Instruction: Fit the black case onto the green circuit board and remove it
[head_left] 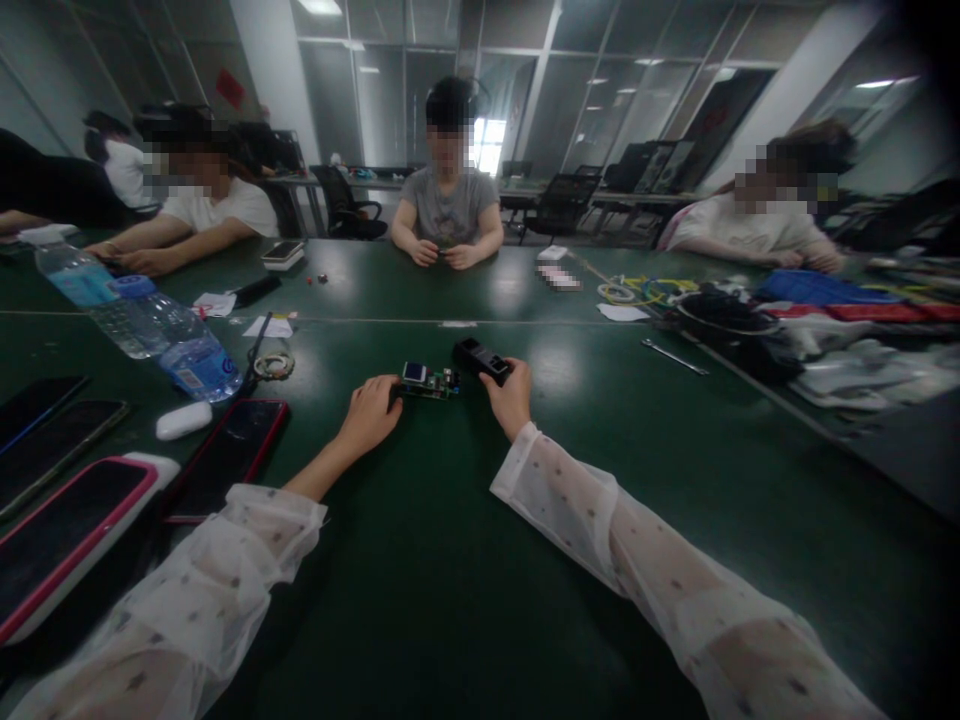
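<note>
My left hand (373,410) grips the left end of a small green circuit board (431,382) that carries a little square screen. Closed around the right end of a black plastic casing (478,356) is my right hand (512,392). The casing has cut-out openings on its upper face and is held tilted. Board and casing are close together but apart, just above the green tabletop (450,560). My fingertips under both pieces are partly hidden.
On the left lie several phones (232,450), a white earbud case (184,421) and water bottles (180,340). A wrench (673,357), cables (630,290) and a heap of bags (832,350) are on the right. Across the table sits a person in grey (448,205), with others at the sides.
</note>
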